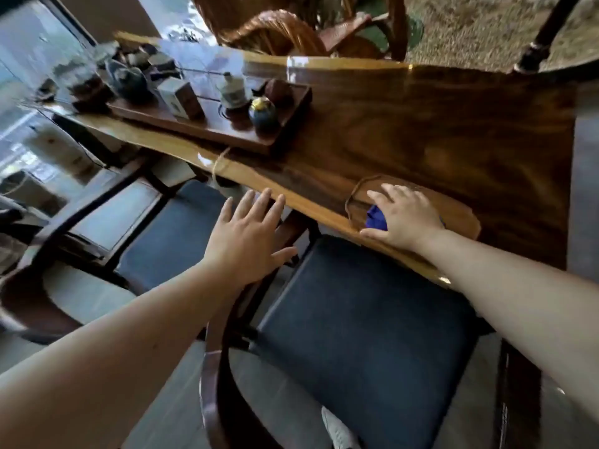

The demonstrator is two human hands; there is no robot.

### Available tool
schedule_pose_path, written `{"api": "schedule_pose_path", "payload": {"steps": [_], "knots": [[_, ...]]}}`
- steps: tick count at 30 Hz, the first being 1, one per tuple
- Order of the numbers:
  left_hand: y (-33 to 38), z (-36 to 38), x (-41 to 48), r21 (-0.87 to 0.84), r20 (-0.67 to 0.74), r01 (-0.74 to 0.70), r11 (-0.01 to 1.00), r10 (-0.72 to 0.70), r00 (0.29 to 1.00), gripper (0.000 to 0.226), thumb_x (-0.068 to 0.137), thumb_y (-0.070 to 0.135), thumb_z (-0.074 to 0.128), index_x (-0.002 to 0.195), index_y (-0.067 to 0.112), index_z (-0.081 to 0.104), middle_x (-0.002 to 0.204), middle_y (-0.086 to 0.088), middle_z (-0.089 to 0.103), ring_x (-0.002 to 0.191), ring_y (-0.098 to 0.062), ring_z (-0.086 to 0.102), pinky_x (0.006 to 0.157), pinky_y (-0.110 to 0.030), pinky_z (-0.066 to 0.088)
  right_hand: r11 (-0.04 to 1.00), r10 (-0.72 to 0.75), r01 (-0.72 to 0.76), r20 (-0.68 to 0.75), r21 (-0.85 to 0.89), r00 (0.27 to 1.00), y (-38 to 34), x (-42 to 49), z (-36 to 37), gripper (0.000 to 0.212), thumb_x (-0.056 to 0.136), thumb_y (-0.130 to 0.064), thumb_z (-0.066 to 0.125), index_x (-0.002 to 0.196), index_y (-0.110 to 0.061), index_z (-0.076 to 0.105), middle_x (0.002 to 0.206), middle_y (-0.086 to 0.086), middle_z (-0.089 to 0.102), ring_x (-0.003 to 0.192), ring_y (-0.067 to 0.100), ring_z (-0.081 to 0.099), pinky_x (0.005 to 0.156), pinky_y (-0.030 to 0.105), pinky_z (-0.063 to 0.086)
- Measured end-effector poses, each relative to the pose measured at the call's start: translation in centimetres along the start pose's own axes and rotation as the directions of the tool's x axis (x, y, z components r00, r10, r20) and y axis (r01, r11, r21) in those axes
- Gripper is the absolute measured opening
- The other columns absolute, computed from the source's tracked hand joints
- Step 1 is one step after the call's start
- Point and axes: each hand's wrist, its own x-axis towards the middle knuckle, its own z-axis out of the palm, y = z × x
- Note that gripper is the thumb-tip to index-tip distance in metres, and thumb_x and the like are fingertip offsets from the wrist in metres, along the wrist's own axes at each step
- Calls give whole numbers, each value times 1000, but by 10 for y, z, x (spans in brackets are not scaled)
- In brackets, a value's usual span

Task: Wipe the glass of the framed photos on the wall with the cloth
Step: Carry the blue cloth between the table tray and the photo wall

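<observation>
A blue cloth [376,218] lies in a shallow wooden dish [356,202] near the front edge of a long polished wooden table [453,131]. My right hand [402,218] rests flat on top of the cloth, fingers spread, covering most of it; only a blue corner shows under the thumb side. My left hand [249,234] hovers open with fingers apart over the table's edge and a chair's wooden back, holding nothing. No framed photos or wall are in view.
A dark wooden tray [227,131] holding a teapot, cups, a small box and a round blue-gold jar sits at the table's left. Two chairs with dark cushions [372,319] stand in front of the table. A rattan chair [275,30] is behind it.
</observation>
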Motion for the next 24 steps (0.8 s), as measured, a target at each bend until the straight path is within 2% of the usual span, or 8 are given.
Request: {"api": "schedule_pose_path", "payload": {"steps": [1, 6, 8, 12, 16, 20, 24], "knots": [[1, 3, 4, 5, 9, 3, 1000, -3, 1000, 93, 82, 76, 30, 152, 25, -2, 163, -4, 4, 149, -25, 0, 120, -51, 7, 1000, 22, -22, 49, -7, 999, 5, 0, 7, 90, 73, -82, 35, 143, -26, 30, 148, 10, 34, 133, 31, 32, 106, 47, 31], [-3, 30, 18, -14, 21, 1, 1000, -1, 1000, 91, 83, 74, 33, 152, 23, 2, 162, -6, 10, 149, -26, 5, 120, -52, 11, 999, 54, -53, 99, -11, 994, 22, 2, 57, 75, 84, -70, 33, 146, -28, 24, 152, 12, 28, 136, 33, 26, 108, 49, 25], [-4, 40, 21, -24, 30, 2, 1000, -2, 1000, 91, 83, 75, 32, 152, 24, 2, 162, -5, 11, 149, -26, 5, 120, -52, 11, 999, 53, -53, 107, -2, 993, 26, 6, 60, 68, 87, -64, 32, 146, -30, 22, 150, 14, 30, 133, 34, 30, 106, 50, 27], [-2, 54, 22, -44, 54, -4, 999, 6, 999, 91, 82, 76, 29, 152, 24, 3, 162, -5, 11, 149, -26, 6, 120, -51, 12, 997, -16, 19, 41, -69, 999, 31, 7, 55, 59, 90, -56, 38, 142, -29, 33, 127, 14, 50, 106, 35, 49, 84, 46, 44], [-4, 58, 19, -65, 60, -9, 998, 13, 998, 90, 83, 76, 29, 152, 25, 2, 162, -5, 10, 149, -27, 6, 120, -51, 11, 991, -79, 81, 15, -110, 997, 35, 2, 51, 52, 91, -45, 44, 138, -22, 42, 103, 15, 54, 80, 31, 52, 63, 41, 47], [-12, 54, 10, -59, 61, -3, 998, 7, 998, 89, 83, 75, 28, 152, 25, 2, 162, -4, 11, 149, -27, 6, 120, -51, 11, 992, -78, 84, 69, -94, 995, 29, 2, 38, 51, 90, -39, 50, 137, -21, 41, 103, 13, 53, 82, 29, 55, 58, 38, 45], [-25, 42, -7, -48, 21, 15, 999, -14, 1000, 87, 85, 73, 31, 153, 25, 5, 161, -5, 16, 148, -28, 9, 120, -52, 12, 990, -125, 127, 32, -60, 992, 0, 6, 20, 55, 87, -41, 53, 136, -20, 41, 103, 12, 56, 85, 30, 58, 58, 38, 46]]}}
